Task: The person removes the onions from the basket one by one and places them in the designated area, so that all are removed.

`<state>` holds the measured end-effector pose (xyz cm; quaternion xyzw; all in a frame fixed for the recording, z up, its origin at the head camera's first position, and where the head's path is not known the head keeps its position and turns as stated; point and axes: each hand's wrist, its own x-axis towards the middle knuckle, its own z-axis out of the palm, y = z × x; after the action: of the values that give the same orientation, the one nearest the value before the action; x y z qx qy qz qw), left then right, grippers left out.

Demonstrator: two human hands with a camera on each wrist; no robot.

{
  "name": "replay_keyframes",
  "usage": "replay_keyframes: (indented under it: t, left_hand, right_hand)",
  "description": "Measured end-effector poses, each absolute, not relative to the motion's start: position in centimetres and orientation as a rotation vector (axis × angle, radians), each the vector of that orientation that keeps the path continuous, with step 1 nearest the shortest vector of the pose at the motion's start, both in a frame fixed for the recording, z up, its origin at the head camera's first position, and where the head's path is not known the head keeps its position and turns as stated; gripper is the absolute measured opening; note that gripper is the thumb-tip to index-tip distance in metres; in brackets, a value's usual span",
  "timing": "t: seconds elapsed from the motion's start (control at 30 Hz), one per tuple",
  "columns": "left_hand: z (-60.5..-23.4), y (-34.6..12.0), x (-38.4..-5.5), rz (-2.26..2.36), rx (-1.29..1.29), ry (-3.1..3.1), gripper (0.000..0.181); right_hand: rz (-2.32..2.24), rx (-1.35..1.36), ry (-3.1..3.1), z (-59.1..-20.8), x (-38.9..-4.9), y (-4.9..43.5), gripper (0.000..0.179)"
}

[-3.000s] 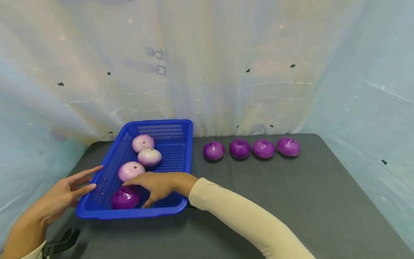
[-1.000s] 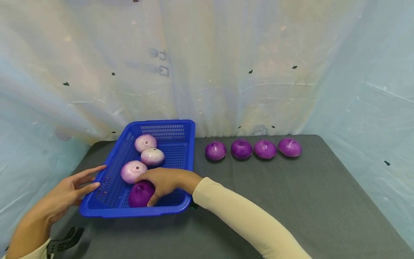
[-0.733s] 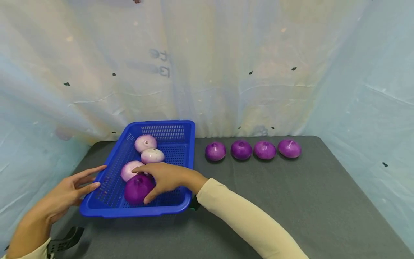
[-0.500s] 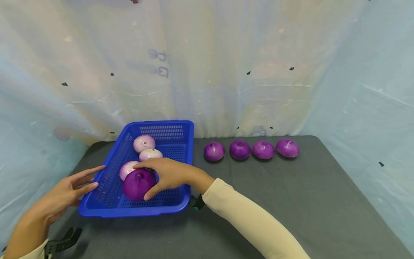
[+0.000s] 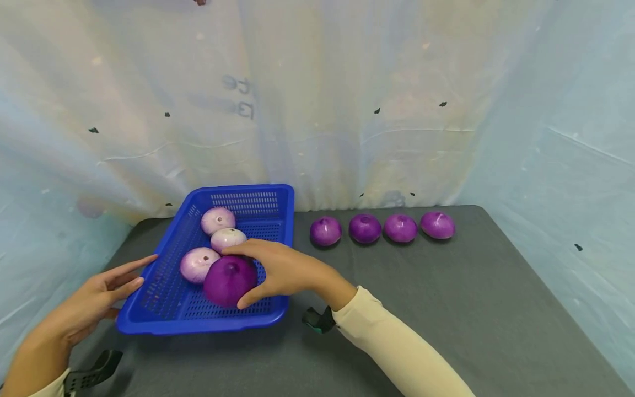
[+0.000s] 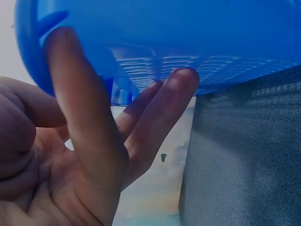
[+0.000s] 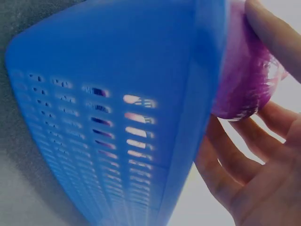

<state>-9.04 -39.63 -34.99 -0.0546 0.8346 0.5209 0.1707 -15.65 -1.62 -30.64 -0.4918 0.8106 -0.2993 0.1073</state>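
Observation:
My right hand (image 5: 285, 268) grips a dark purple onion (image 5: 229, 282) between thumb and fingers, held up over the near part of a blue plastic basket (image 5: 203, 327). In the right wrist view, the onion (image 7: 249, 70) shows above the basket rim, the fingers reaching round it. At the basket's left side, my left hand (image 5: 101, 300) rests straight fingers and thumb against the rim. From the left wrist, those fingers (image 6: 164, 110) touch the outer wall. Inside the basket lie three pale pinkish-white onions, the nearest (image 5: 197, 266) just left of the held one.
On the grey table (image 5: 397, 309), right of the basket, several purple onions stand in a row, among them one nearest the basket (image 5: 326, 231) and one at the far right (image 5: 437, 225). A pale plastic sheet (image 5: 317, 110) hangs behind the table.
My right hand has closed round the purple onion, raised it off the basket floor and carried it a little to the right. The left hand stays at the rim.

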Motion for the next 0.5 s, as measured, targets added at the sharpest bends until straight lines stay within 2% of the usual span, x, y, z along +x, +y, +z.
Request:
replay_keyframes:
  t: [0.5]
  left_hand:
    - [-34.9, -39.5, -9.2, 1.473, -0.152, 2.389, 0.063]
  right_hand:
    - [-0.999, -1.283, 2.482, -31.9, -13.8, 1.4, 0.084]
